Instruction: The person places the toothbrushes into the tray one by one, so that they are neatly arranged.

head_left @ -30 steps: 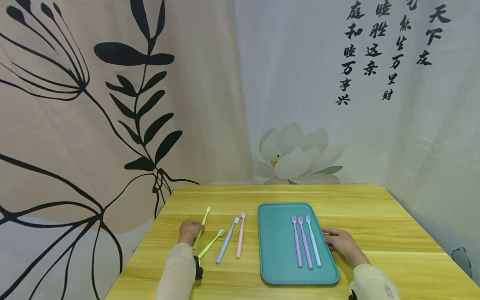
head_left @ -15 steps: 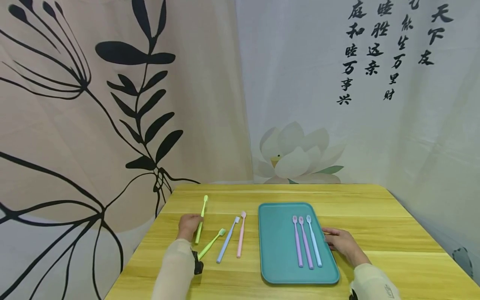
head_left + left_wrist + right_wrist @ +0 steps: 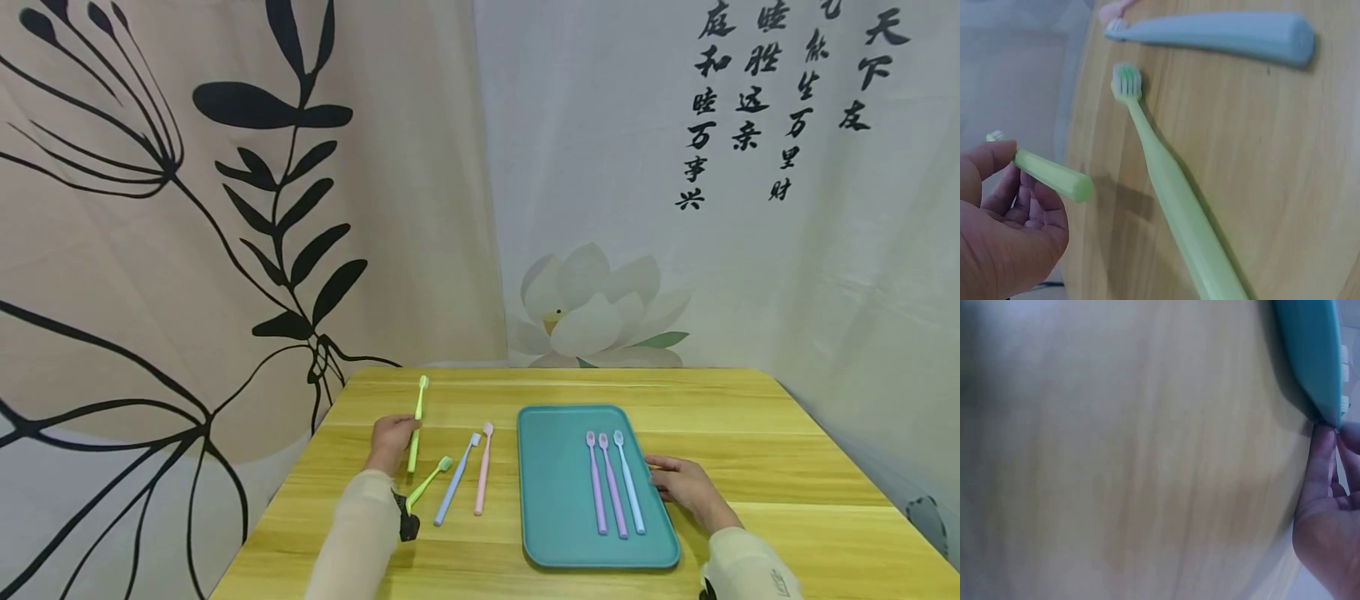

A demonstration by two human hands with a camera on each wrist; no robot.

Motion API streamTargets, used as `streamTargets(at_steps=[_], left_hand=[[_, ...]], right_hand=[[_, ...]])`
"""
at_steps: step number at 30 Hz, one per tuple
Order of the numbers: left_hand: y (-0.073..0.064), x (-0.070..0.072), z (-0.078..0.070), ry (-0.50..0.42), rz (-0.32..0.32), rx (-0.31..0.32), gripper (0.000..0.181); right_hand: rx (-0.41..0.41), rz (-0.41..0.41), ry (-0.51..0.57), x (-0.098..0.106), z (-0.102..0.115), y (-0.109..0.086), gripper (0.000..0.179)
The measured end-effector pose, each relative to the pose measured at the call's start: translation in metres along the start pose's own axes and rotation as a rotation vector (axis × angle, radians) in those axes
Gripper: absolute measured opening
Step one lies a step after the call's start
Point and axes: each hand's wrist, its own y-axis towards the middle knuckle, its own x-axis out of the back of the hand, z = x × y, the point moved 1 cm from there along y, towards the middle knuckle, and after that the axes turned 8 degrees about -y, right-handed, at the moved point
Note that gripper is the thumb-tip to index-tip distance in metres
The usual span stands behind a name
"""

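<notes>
My left hand (image 3: 392, 439) pinches a yellow-green toothbrush (image 3: 1054, 175) between thumb and fingers, held above the table with its head pointing away. Below it lies a second green toothbrush (image 3: 1172, 194), bristles up, its handle end hidden by the wrist in the head view. To the right of that are a blue toothbrush (image 3: 454, 487) and a pink toothbrush (image 3: 482, 477) on the wood. The fingertips of my right hand (image 3: 688, 485) pinch the right rim of a teal tray (image 3: 555, 492). Two purple toothbrushes (image 3: 615, 496) and a light blue toothbrush (image 3: 632, 493) lie side by side in it.
All of this is on a wooden table (image 3: 795, 467) whose far edge meets a printed curtain (image 3: 420, 208). A black strap (image 3: 406, 518) circles the left wrist.
The left hand has raised the yellow-green toothbrush and moved it away from me, then slightly right. The right hand and tray have stayed put.
</notes>
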Motion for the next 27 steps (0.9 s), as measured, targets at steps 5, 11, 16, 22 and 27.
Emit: streamTargets(at_steps=[5, 11, 16, 22, 27], left_hand=[[-0.004, -0.011, -0.005, -0.050, 0.031, -0.001, 0.034], [-0.009, -0.024, -0.011, -0.083, 0.064, 0.009, 0.034], [-0.014, -0.034, -0.015, -0.116, 0.087, 0.020, 0.034], [-0.015, -0.045, -0.014, -0.165, 0.104, 0.019, 0.033], [-0.017, -0.055, -0.014, -0.190, 0.134, 0.011, 0.031]], right_hand=[[0.000, 0.002, -0.001, 0.000, -0.001, 0.000, 0.044], [-0.003, -0.001, -0.009, 0.000, -0.002, 0.001, 0.044], [-0.004, 0.000, -0.013, 0.000, -0.001, 0.001, 0.044], [-0.001, 0.001, -0.006, 0.000, 0.001, 0.000, 0.044], [-0.001, -0.001, -0.002, 0.000, 0.001, -0.001, 0.044]])
